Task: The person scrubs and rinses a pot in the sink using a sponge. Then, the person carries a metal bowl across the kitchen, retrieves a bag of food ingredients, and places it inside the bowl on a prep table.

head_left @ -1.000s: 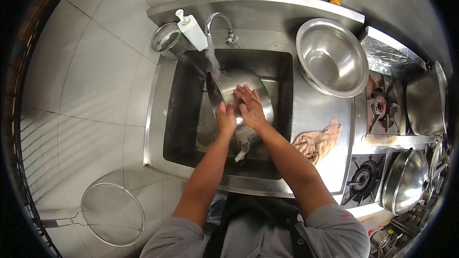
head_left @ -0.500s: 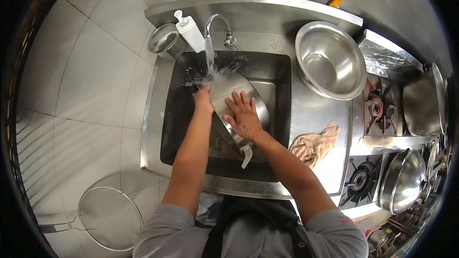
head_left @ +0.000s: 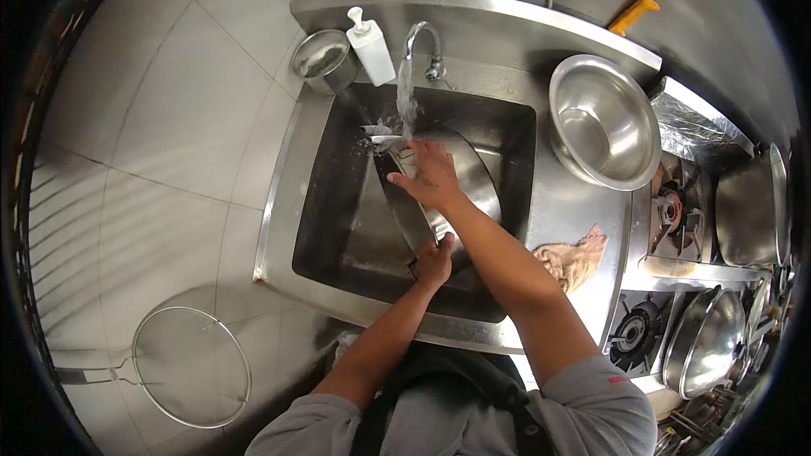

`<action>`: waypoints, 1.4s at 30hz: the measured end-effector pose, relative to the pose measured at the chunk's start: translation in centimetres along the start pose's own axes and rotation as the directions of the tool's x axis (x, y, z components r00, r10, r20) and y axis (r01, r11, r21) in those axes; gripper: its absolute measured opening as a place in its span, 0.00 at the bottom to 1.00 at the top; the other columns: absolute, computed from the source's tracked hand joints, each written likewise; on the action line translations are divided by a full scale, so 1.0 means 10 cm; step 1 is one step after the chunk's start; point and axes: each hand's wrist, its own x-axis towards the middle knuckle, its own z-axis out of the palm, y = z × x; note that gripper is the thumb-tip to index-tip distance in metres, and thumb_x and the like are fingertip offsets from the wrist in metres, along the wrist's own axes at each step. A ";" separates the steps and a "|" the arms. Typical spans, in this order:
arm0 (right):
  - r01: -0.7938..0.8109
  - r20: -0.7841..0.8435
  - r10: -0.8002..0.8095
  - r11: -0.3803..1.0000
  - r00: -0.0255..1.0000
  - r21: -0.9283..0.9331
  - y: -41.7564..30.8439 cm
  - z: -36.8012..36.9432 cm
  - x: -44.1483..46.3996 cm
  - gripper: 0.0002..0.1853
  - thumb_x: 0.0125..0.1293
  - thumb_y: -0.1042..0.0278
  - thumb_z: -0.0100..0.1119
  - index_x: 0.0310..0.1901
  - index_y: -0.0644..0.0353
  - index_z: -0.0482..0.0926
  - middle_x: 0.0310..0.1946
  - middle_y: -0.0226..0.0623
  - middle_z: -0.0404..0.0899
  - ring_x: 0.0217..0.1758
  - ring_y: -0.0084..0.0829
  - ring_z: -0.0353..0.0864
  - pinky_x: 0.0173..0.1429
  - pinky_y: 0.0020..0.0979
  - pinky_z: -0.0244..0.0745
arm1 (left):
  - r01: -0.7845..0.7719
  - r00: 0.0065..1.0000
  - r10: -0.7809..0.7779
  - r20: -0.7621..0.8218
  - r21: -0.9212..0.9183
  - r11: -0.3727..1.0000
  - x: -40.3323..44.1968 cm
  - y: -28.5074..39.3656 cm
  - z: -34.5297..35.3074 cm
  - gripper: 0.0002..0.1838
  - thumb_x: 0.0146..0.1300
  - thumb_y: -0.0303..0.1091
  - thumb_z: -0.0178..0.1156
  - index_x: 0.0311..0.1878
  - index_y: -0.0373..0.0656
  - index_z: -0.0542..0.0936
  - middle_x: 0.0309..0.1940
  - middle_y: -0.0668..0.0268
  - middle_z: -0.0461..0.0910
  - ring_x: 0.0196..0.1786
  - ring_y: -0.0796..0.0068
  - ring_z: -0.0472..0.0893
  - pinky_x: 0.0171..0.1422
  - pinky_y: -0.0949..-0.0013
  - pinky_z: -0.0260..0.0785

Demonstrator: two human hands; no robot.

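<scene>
A wide stainless steel pan (head_left: 477, 173) is tilted on its edge inside the dark sink (head_left: 334, 228). My left hand (head_left: 433, 263) is closed around its near end, thumb on the rim. My right hand (head_left: 431, 176) lies on the pan's far part, thumb stretched away from the fingers; nothing shows in it. Water from the curved tap (head_left: 421, 29) runs down by the pan's far end and splashes around a metal handle (head_left: 387, 140) there. The pan's lower edge is partly hidden by my hands and arms.
A white pump bottle (head_left: 372, 52) and a metal container (head_left: 324, 61) stand behind the sink. To the right are a large steel bowl (head_left: 604, 122), a brown cloth (head_left: 574, 258) and gas burners (head_left: 638, 329). A round strainer (head_left: 193, 367) is at lower left.
My left hand has moved from the pan's far side to its near end. My right hand has shifted farther up the pan. A handle now shows at the far end, and the view has shifted.
</scene>
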 end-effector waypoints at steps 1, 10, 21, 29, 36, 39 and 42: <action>-0.017 0.007 0.017 1.000 1.000 -0.015 -0.01 0.06 -0.02 0.35 0.51 0.53 0.67 0.57 0.65 0.68 0.55 0.49 0.70 0.61 0.47 0.65 0.64 0.44 0.57 | -0.063 0.998 0.064 0.006 -0.077 0.995 -0.03 -0.18 0.04 0.25 0.66 0.53 0.54 0.46 0.36 0.75 0.35 0.60 0.78 0.39 0.69 0.74 0.47 0.62 0.66; -0.177 -0.066 0.175 0.984 0.982 -0.032 -0.01 -0.01 -0.15 0.42 0.43 0.67 0.65 0.65 0.56 0.62 0.54 0.40 0.72 0.60 0.44 0.66 0.65 0.43 0.52 | 0.216 0.939 0.007 0.343 -0.605 0.766 0.29 -0.06 -0.80 0.25 0.64 0.44 0.57 0.61 0.44 0.69 0.48 0.67 0.78 0.45 0.73 0.77 0.53 0.69 0.67; -0.444 -0.240 0.469 0.883 0.850 0.152 0.46 -0.10 -0.02 0.43 0.39 0.72 0.66 0.64 0.59 0.66 0.57 0.46 0.72 0.62 0.44 0.66 0.68 0.40 0.57 | 0.022 1.000 -0.018 0.013 -0.697 0.717 2.47 1.46 -0.57 0.13 0.63 0.33 0.57 0.48 0.36 0.76 0.36 0.60 0.80 0.35 0.69 0.81 0.36 0.68 0.75; -0.410 -0.284 0.508 0.847 0.814 0.339 1.23 0.15 -0.22 0.40 0.42 0.77 0.59 0.64 0.70 0.63 0.51 0.55 0.76 0.55 0.39 0.77 0.60 0.33 0.69 | 0.118 0.924 -0.002 -0.383 0.280 0.953 2.12 0.24 -1.11 0.27 0.64 0.54 0.51 0.34 0.34 0.82 0.32 0.46 0.81 0.39 0.40 0.78 0.46 0.51 0.68; -0.445 -0.159 0.638 0.673 0.754 0.591 2.58 1.20 -0.72 0.34 0.50 0.89 0.47 0.63 0.76 0.61 0.53 0.51 0.75 0.55 0.37 0.76 0.61 0.31 0.67 | 0.615 0.786 -0.465 -0.407 0.594 0.519 1.07 -0.65 -1.90 0.31 0.52 0.54 0.64 0.47 0.33 0.80 0.50 0.49 0.78 0.56 0.54 0.77 0.60 0.57 0.69; -0.502 -0.076 0.706 0.571 0.704 0.649 2.76 1.42 -0.72 0.32 0.51 0.88 0.48 0.63 0.73 0.62 0.54 0.49 0.74 0.55 0.37 0.77 0.60 0.31 0.68 | 0.622 0.748 -0.580 -0.322 0.644 0.445 1.07 -1.15 -2.13 0.27 0.53 0.50 0.65 0.45 0.33 0.80 0.45 0.49 0.80 0.46 0.54 0.81 0.52 0.54 0.72; -0.575 -0.061 0.688 0.648 0.723 0.499 2.57 1.35 -0.68 0.30 0.52 0.85 0.47 0.61 0.70 0.65 0.53 0.48 0.76 0.54 0.36 0.77 0.59 0.31 0.69 | 0.742 0.635 -0.724 -0.269 0.473 0.476 0.99 -1.09 -2.31 0.23 0.56 0.47 0.64 0.42 0.34 0.80 0.37 0.52 0.80 0.31 0.57 0.82 0.40 0.51 0.75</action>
